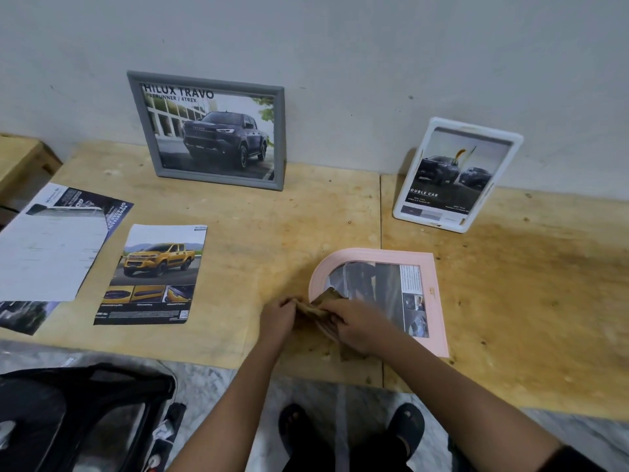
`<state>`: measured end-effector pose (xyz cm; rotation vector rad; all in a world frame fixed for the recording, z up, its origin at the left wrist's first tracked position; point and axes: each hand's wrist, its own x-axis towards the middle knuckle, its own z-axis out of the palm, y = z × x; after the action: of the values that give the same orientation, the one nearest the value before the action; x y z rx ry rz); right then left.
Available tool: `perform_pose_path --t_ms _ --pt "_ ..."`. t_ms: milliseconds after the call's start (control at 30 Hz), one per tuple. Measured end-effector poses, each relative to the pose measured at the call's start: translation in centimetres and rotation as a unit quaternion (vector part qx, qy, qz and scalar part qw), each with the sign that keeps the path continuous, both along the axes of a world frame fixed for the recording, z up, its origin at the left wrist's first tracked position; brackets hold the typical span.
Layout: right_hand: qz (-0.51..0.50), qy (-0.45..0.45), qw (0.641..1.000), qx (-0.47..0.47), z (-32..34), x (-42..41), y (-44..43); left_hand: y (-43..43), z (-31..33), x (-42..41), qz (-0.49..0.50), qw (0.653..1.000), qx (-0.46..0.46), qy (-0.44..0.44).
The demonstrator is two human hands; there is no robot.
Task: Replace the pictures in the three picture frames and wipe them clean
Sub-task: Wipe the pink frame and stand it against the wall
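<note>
far left of the fingers lie loose pages and a yellow truck page; a grey frame stands beyond them. the left hand and right hand both pinch a brown cloth, fingers curled round it, over the near-left corner of the flat pink frame. a white frame stands beyond, rightward.

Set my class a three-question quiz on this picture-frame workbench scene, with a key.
1. True or false: the grey rectangular picture frame stands upright by the wall.
2. Which lies flat on the wooden table? A white rectangular frame; B pink arched frame.
3. What do the left hand and right hand grip together?
Key: 1 true; 2 B; 3 a crumpled brownish cloth.
</note>
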<state>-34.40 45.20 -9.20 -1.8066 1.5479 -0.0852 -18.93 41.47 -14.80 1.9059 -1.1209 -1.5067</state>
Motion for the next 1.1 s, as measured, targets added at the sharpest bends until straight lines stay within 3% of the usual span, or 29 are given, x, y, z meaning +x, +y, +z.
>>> perform_pose_path --t_ms 100,300,533,733,1100 --pt "-0.006 0.009 0.999 -0.034 -0.8 0.1 0.8 -1.8 0.9 -1.0 -0.073 0.994 -0.042 -0.068" --pt "0.008 0.036 0.995 -0.094 -1.9 1.0 2.0 -3.2 0.7 -2.0 -0.1 0.979 -0.095 -0.147" --pt "-0.019 0.027 0.98 -0.194 -2.8 -1.5 6.0 -2.6 0.2 -2.1 -0.082 0.978 -0.124 -0.147" --pt "-0.034 0.026 0.974 -0.221 -3.8 -3.7 8.6 -2.3 0.5 -2.2 -0.078 0.979 -0.118 -0.144" --pt "-0.171 0.059 0.961 -0.21 -3.8 -6.7 12.1 -2.3 0.1 -2.2 -0.077 0.977 -0.131 -0.152"
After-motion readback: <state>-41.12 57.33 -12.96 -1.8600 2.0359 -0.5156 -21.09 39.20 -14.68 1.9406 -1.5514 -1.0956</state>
